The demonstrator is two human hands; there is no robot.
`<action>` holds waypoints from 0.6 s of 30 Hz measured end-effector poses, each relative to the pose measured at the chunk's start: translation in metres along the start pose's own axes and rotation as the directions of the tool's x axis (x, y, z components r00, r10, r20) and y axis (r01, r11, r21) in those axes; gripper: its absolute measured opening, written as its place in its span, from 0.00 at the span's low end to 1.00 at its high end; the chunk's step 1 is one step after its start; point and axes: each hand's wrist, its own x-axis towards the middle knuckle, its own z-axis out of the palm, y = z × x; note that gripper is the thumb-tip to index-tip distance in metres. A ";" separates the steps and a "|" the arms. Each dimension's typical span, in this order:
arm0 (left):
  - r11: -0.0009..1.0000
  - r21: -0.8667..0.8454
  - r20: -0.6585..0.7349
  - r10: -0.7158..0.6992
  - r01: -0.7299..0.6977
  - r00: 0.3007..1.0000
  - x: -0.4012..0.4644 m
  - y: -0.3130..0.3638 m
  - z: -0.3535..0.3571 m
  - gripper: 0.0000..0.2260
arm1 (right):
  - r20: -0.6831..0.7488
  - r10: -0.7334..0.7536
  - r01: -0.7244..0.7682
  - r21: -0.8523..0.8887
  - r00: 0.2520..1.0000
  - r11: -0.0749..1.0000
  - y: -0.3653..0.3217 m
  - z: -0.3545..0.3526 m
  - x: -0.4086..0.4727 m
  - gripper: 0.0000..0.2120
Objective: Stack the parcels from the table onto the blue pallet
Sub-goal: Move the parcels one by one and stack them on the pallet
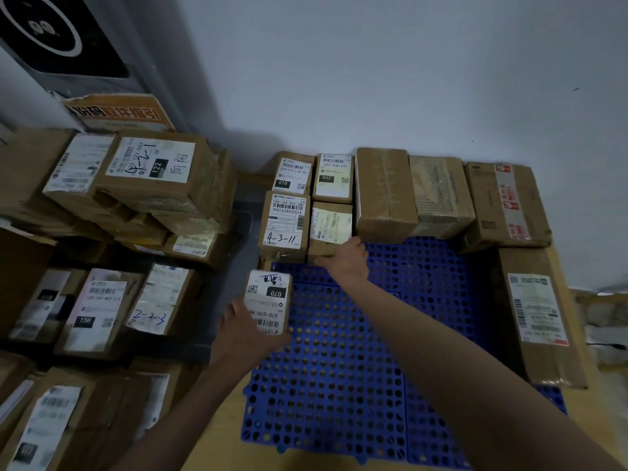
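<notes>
The blue pallet (339,385) fills the lower centre, parcels lining its far and right edges. Stacked parcels (102,232) crowd the left of the frame, perhaps on a tabletop. My right hand (346,258) curls round the yellow-labelled parcel (329,229) at mid-frame. My left hand (243,329) grips the 070 parcel (267,302) over the pallet's left edge.
</notes>
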 end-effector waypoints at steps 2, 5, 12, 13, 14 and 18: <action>1.000 0.005 -0.009 0.010 -0.010 1.000 0.001 -0.001 0.000 0.51 | 0.020 0.019 -0.019 0.008 1.000 1.000 0.006 -0.004 0.000 0.45; 1.000 0.012 0.004 0.012 -0.012 1.000 0.003 -0.002 0.004 0.51 | 0.064 0.039 -0.036 -0.038 0.997 0.999 0.022 -0.010 -0.006 0.43; 1.000 0.018 0.043 0.016 -0.017 0.999 0.017 0.012 0.010 0.52 | 0.209 0.075 -0.051 -0.114 0.975 0.992 0.077 -0.004 -0.024 0.49; 1.000 0.016 0.038 0.025 -0.025 0.999 0.019 0.015 0.011 0.53 | 0.205 0.080 -0.058 -0.111 0.976 0.992 0.082 -0.005 -0.027 0.49; 0.999 0.008 0.028 0.034 -0.035 0.999 0.022 0.018 0.011 0.54 | 0.201 0.090 -0.069 -0.108 0.975 0.992 0.087 -0.007 -0.029 0.48; 0.999 -0.028 0.028 0.028 -0.028 0.999 0.032 0.026 0.013 0.56 | 0.212 0.124 -0.103 -0.105 0.969 0.989 0.099 -0.013 -0.033 0.46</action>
